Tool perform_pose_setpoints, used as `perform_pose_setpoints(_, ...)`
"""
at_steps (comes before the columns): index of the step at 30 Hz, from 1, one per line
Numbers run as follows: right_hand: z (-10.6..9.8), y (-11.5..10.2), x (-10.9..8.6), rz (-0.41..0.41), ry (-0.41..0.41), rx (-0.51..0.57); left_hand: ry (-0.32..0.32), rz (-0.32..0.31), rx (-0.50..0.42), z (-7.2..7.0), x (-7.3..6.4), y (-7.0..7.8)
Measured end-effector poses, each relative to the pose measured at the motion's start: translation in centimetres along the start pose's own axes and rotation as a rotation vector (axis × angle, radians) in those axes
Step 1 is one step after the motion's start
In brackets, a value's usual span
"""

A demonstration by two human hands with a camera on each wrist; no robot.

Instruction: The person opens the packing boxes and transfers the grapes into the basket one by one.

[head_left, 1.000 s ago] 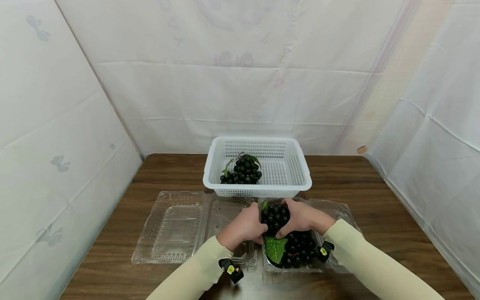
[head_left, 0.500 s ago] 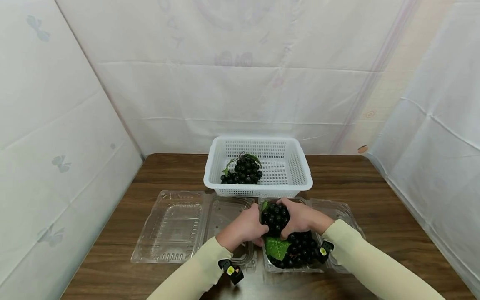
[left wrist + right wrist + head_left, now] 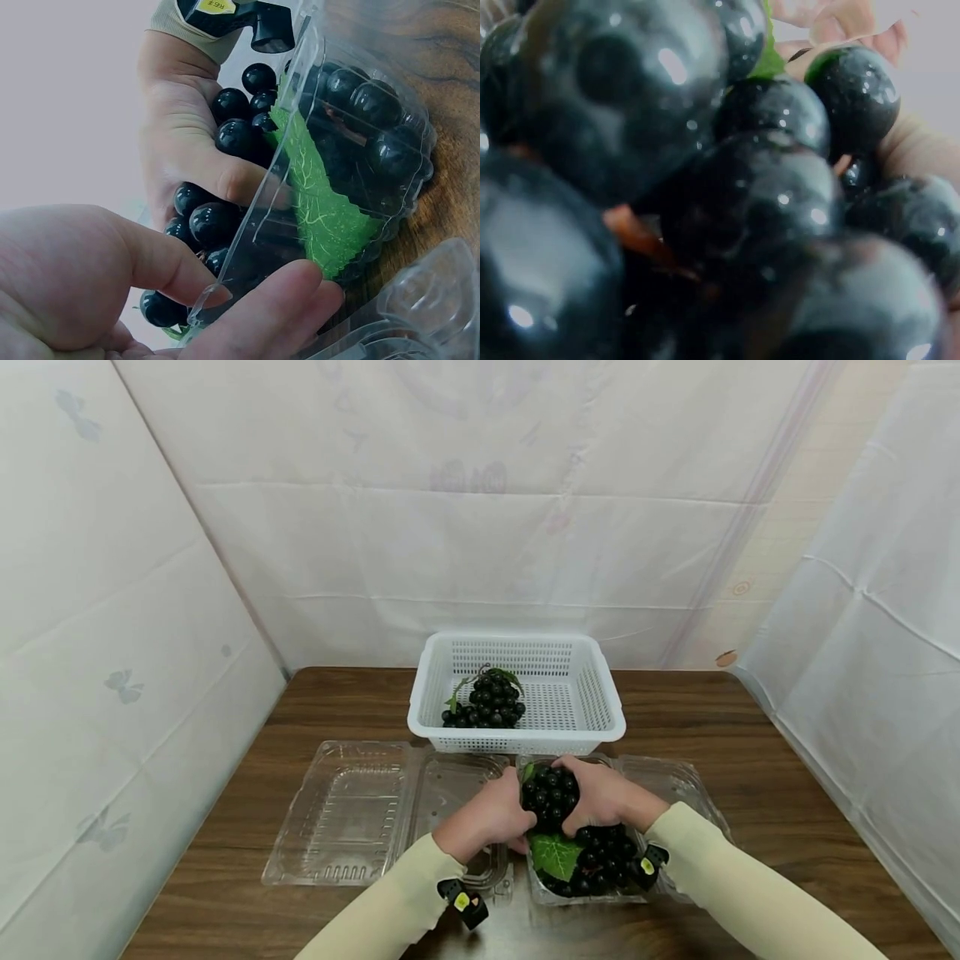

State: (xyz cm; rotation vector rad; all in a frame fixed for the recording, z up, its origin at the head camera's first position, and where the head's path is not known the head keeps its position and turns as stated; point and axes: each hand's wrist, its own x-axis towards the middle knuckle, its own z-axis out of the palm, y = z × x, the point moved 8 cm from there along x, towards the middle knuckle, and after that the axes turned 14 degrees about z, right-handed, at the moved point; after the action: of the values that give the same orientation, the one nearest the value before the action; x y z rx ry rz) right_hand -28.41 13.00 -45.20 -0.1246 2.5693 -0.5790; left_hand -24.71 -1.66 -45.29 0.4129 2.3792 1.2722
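Observation:
In the head view a bunch of black grapes (image 3: pixel 551 795) lies at the far left part of a clear plastic clamshell box (image 3: pixel 588 901). My right hand (image 3: pixel 600 793) holds this bunch from the right, thumb nearer and fingers beyond. My left hand (image 3: pixel 495 810) is at the box's left side; in the left wrist view its thumb (image 3: pixel 169 259) and fingers pinch the box's wall. A green leaf (image 3: pixel 555 857) lies against the wall inside, beside more black grapes (image 3: pixel 606 860). Close, blurred grapes (image 3: pixel 757 202) fill the right wrist view and hide most of the right hand.
Behind the box stands a white slotted basket (image 3: pixel 517 735) holding another bunch of black grapes (image 3: pixel 491 700). A second clear clamshell (image 3: pixel 341 814) lies open to the left. The filled box's lid (image 3: pixel 675 785) is spread out to the right. White sheets (image 3: pixel 480 552) enclose the wooden table (image 3: pixel 345 702).
My right hand's fingertips have shifted slightly on the bunch, and the green leaf has moved a little to the right. My left hand stays at the box wall.

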Motion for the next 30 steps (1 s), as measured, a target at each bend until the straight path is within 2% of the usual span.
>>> perform_pose_setpoints(6, -0.2, 0.1, -0.1, -0.029, 0.019, 0.002, 0.007, 0.007, 0.004, 0.3, 0.1, -0.1)
perform_pose_setpoints(11, -0.6, 0.1, -0.3, -0.03, 0.004, 0.085, 0.008, -0.009, 0.001, 0.2, 0.2, -0.4)
perform_pose_setpoints(17, -2.2, -0.8, -1.4, -0.062, 0.011, 0.128, 0.006, -0.024, -0.022, 0.0, 0.5, -0.7)
perform_pose_setpoints(24, -4.0, -1.6, -2.5, -0.128, 0.04, 0.165, 0.012, -0.046, -0.001, 0.0, 0.5, -0.7)
perform_pose_setpoints(30, -5.1, -2.0, -3.3, -0.168, 0.07, 0.15, 0.028, 0.008, -0.068, -0.1, 0.3, -0.3)
